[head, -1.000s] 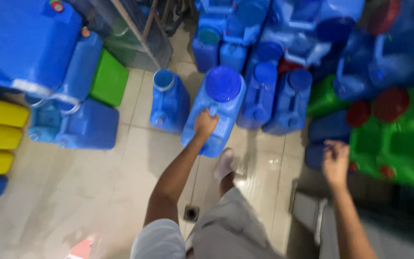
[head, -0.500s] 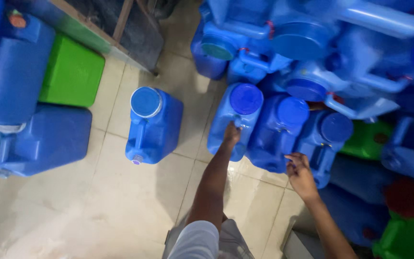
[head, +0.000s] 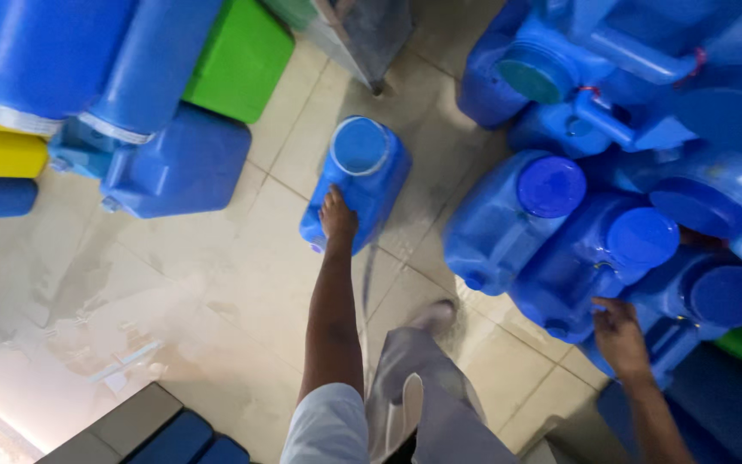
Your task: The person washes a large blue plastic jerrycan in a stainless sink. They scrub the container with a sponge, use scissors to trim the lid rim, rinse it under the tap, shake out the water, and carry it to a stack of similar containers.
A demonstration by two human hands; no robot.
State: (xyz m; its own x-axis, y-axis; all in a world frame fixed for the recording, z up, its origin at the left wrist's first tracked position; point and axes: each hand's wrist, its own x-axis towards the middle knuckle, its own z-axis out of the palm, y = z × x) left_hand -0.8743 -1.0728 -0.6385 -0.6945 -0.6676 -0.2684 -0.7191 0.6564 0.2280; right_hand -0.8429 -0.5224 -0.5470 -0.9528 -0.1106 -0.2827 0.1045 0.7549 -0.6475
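Your left hand [head: 338, 219] was gripping the jerrycan at the front of the packed row 1 s and 0.5 s ago; now it's on the lone blue jerrycan [head: 358, 182] standing apart on the tile floor [head: 216, 283], w/ fingers on its handle side. Your right hand [head: 618, 335] went from hovering free to touching a jerrycan [head: 599, 262] in the row. Head view swung left and closer, so the row now sits at the right.

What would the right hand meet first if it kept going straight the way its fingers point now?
The right hand points up and slightly left in the picture, and already seems to touch the blue jerrycan just ahead. Going on, it would most likely press into that can's side first, though depth is hard to judge from above.
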